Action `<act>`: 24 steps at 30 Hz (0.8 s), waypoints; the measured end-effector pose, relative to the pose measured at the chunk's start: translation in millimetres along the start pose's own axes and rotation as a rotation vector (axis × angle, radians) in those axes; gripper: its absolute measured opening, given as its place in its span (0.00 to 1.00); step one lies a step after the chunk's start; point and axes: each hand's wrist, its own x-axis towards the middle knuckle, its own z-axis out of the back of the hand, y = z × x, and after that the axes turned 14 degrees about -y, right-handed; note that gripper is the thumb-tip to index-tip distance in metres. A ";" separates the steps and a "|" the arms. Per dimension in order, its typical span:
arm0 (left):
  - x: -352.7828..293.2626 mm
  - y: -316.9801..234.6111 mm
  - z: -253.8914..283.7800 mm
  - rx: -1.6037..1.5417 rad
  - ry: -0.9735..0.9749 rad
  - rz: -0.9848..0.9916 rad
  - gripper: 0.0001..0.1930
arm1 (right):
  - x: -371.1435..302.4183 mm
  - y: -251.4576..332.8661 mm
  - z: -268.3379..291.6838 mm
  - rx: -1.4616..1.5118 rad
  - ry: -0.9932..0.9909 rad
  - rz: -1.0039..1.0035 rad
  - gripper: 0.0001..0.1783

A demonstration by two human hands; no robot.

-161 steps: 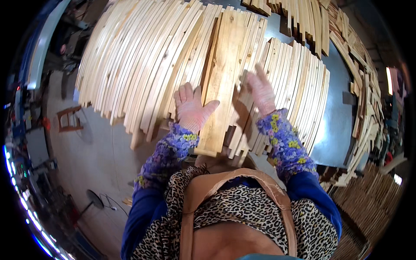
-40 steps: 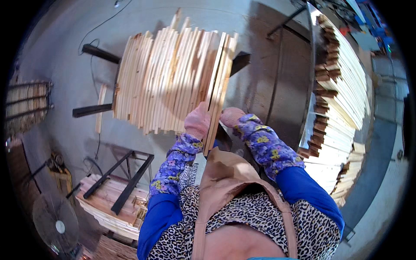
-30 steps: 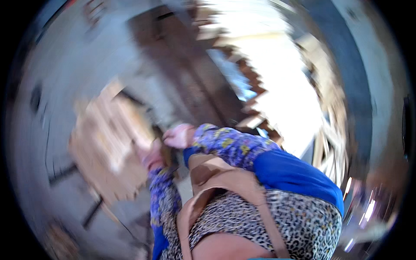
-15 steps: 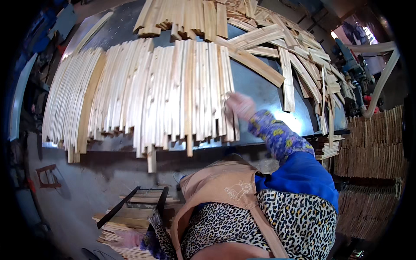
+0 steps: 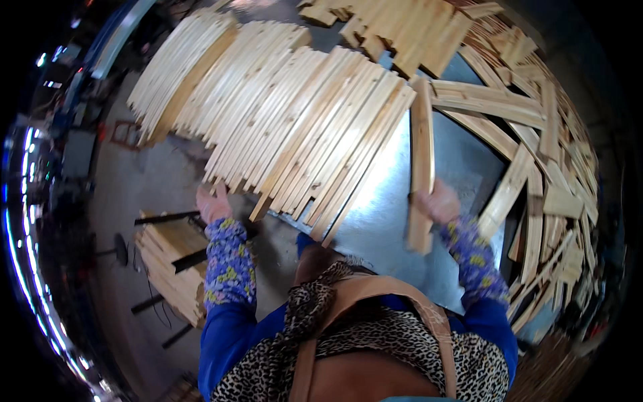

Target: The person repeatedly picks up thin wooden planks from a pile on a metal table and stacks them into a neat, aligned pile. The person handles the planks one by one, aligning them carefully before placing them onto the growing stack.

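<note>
A long row of narrow pale wooden slats [image 5: 295, 120] lies side by side on the metal table. At the row's near edge is my left hand [image 5: 214, 203], its fingers apart, by the slat ends; whether it touches them I cannot tell. My right hand [image 5: 440, 201] is closed around the near part of a wooden board [image 5: 422, 127] to the right of the row. That board is slightly blurred and points away from me, its far end close to the loose boards. Part of the right hand's fingers is hidden by the board or smeared.
Loose boards [image 5: 512, 181] lie crisscrossed in a heap on the right of the metal table [image 5: 382, 251]. Wider boards [image 5: 408, 30] lie together at the far side. At lower left, a stack of boards [image 5: 167, 258] rests in a dark-barred frame, beside my left arm.
The view has turned to the right. My right hand has gone from the row's right edge to a loose board and gripped it. My left hand has risen from the lower stack to the slat ends.
</note>
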 end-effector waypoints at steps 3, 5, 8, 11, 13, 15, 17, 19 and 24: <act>-9.9 -26.0 10.0 0.040 0.087 0.015 0.45 | -30.1 -1.2 -90.0 0.004 0.065 -0.051 0.43; -4.5 -42.3 29.2 0.054 0.136 0.057 0.41 | -41.6 18.4 -141.8 0.265 -0.038 -0.008 0.43; -4.0 -42.4 57.0 0.137 0.238 0.022 0.34 | -33.6 22.6 -186.4 0.607 -0.154 -0.145 0.39; 4.7 -39.4 95.7 0.068 0.310 -0.162 0.29 | -28.0 3.4 -190.9 1.098 -0.221 -0.172 0.33; 20.9 -47.1 119.1 0.019 0.428 -0.260 0.28 | -23.5 -25.7 -177.9 1.051 -0.111 -0.323 0.32; 45.6 -59.8 111.1 -0.012 0.632 -0.324 0.27 | -7.3 -63.8 -203.5 1.005 -0.314 -0.261 0.31; 67.1 -73.2 90.8 -0.085 0.753 -0.448 0.26 | 13.8 -69.9 -214.6 0.977 -0.430 -0.213 0.31; 63.5 -93.7 64.1 -0.131 0.819 -0.467 0.34 | 18.8 -65.7 -207.3 0.922 -0.455 -0.196 0.31; 70.0 -187.9 -3.2 -0.340 0.994 -0.323 0.47 | 32.1 -1.2 -190.4 1.060 -0.611 -0.448 0.29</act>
